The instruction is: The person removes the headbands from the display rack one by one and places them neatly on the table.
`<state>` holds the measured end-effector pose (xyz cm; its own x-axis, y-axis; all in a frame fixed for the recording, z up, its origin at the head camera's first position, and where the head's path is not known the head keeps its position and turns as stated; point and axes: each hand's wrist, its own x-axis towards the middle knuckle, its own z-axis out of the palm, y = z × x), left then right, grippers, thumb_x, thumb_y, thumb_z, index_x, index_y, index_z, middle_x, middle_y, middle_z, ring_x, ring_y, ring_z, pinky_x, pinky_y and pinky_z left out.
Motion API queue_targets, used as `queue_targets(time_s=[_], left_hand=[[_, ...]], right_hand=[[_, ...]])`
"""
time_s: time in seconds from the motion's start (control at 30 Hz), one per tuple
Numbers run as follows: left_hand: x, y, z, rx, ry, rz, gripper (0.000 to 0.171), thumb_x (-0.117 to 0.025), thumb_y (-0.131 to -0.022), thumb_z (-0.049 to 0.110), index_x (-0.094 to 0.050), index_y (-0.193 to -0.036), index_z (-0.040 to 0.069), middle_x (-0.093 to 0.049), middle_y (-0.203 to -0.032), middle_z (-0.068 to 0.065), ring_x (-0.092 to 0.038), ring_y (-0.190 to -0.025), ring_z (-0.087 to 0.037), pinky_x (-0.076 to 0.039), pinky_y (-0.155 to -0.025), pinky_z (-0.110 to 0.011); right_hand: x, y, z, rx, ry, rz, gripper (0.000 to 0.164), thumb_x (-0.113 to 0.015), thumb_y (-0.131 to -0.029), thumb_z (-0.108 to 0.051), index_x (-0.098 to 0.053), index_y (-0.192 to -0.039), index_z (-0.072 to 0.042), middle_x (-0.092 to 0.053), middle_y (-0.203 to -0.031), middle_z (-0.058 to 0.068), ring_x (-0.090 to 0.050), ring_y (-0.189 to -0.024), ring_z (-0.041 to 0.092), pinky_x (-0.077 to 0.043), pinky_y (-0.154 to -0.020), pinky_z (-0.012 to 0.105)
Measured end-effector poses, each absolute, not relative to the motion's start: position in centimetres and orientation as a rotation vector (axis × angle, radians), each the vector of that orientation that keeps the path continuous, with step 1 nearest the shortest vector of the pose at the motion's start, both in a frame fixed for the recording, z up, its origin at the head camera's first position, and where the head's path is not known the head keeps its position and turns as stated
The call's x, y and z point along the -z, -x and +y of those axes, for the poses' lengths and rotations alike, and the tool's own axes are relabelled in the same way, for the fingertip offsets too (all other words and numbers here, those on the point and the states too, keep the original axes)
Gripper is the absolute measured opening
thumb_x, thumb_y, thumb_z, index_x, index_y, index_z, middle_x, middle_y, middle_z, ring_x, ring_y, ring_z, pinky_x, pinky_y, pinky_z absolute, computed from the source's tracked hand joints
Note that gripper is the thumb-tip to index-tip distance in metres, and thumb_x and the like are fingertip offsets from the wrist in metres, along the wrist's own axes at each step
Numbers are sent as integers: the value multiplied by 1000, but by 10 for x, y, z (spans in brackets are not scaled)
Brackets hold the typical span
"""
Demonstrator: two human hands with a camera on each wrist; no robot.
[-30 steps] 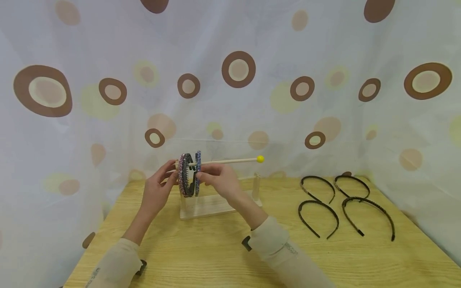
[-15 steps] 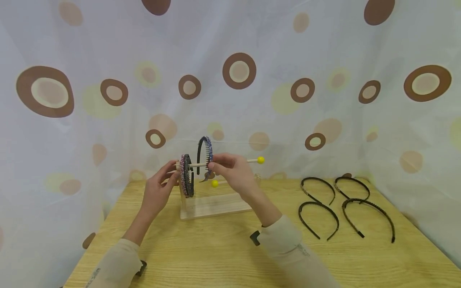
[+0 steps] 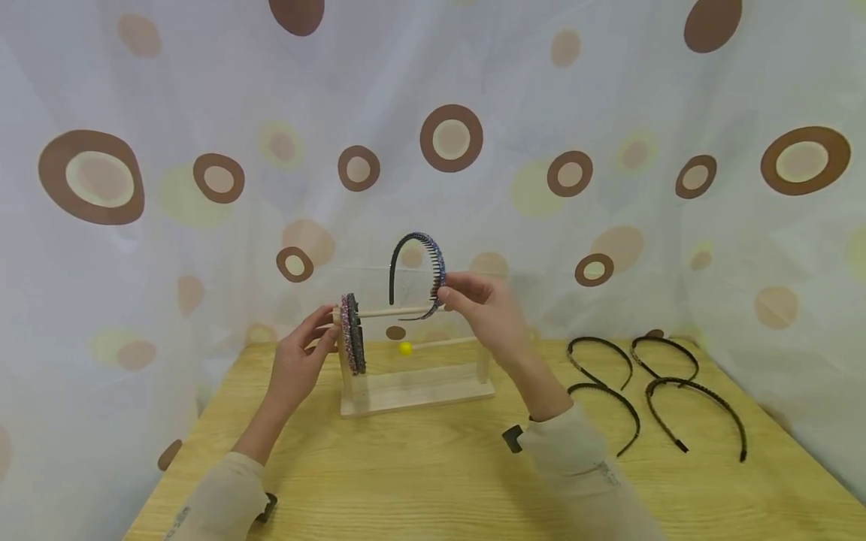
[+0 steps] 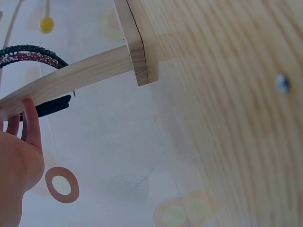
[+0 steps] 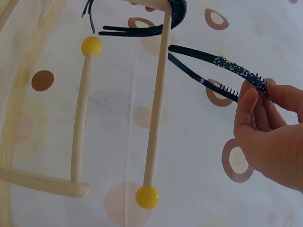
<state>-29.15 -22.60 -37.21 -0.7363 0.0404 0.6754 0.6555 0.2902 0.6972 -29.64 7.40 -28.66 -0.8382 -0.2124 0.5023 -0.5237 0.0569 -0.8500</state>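
Note:
My right hand (image 3: 490,319) pinches a toothed black headband with blue glitter (image 3: 438,263), raised above the wooden stand (image 3: 419,389). In the right wrist view the tips of this headband (image 5: 236,69) point toward the stand's upper rod (image 5: 158,99), which ends in a yellow ball. My left hand (image 3: 298,364) grips the stand's left post, as the left wrist view shows with fingers against the post (image 4: 85,73). Close to that post, a pink glitter headband (image 3: 347,330) and a dark grey one (image 3: 358,349) hang side by side on the upper rod.
Several dark headbands (image 3: 697,387) lie on the right of the wooden table (image 3: 419,481). A lower rod with a yellow ball (image 3: 404,349) extends from the stand's right post (image 3: 483,364). A spotted curtain (image 3: 514,90) hangs behind and at both sides.
My right hand has moved right and up with the blue glitter headband, away from the other two on the rod. The left hand stays at the post.

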Motion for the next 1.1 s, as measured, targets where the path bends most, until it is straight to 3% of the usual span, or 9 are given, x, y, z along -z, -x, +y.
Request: queue_targets(time_s=[0.23,0.37,0.57,0.73,0.93,1.1], left_hand=[[365,287,-227,1485,643,-2023,40,-58,-103,-1,-52,-142,-9,-61,-130,-27,-64,-112,-40,-61,-80,-45],[364,287,-227,1435,672,-2019,40,-58,-103,-3,-52,-141,-10,-61,-128,-28,-64,-111,-41,-60,-79,-48],[385,305,-240,1365,639,-2034,40,-58,-104,5,-54,-143,-3,-63,-127,-23,-66,-111,-36,-61,-79,-30],[398,312,-252,1319,578,-2066,41,-59,-105,13,-55,-145,2,-64,-127,-18,-66,-112,-33,-57,-81,-19],[396,312,-260,1198,610,-2067,39,-61,-104,9,-57,-141,0,-65,-125,-20,-67,-108,-37,-54,-78,-11],[386,317,-259,1146,651,-2068,38,-62,-103,10,-58,-139,-1,-66,-123,-19,-68,-107,-36,-55,-77,-13]], right_hand=[[280,296,106,-1814,-688,-2044,31,-75,-97,-23,-74,-120,-4,-73,-109,9,-65,-104,26,-53,-97,33],[279,295,125,-1786,-681,-1998,31,-74,-97,-27,-75,-120,-7,-74,-110,10,-64,-105,34,-51,-99,34],[279,291,159,-1744,-602,-1991,33,-71,-99,-28,-72,-123,-5,-73,-112,12,-66,-103,30,-49,-102,33],[286,293,190,-1725,-569,-1984,31,-66,-102,-23,-70,-124,-1,-71,-114,15,-67,-102,26,-53,-95,27],[296,303,229,-1719,-532,-2023,32,-63,-103,-18,-67,-126,4,-70,-115,17,-67,-103,22,-55,-92,28],[305,318,262,-1762,-453,-2159,35,-58,-106,-15,-60,-131,9,-66,-120,19,-67,-108,17,-54,-95,27]])
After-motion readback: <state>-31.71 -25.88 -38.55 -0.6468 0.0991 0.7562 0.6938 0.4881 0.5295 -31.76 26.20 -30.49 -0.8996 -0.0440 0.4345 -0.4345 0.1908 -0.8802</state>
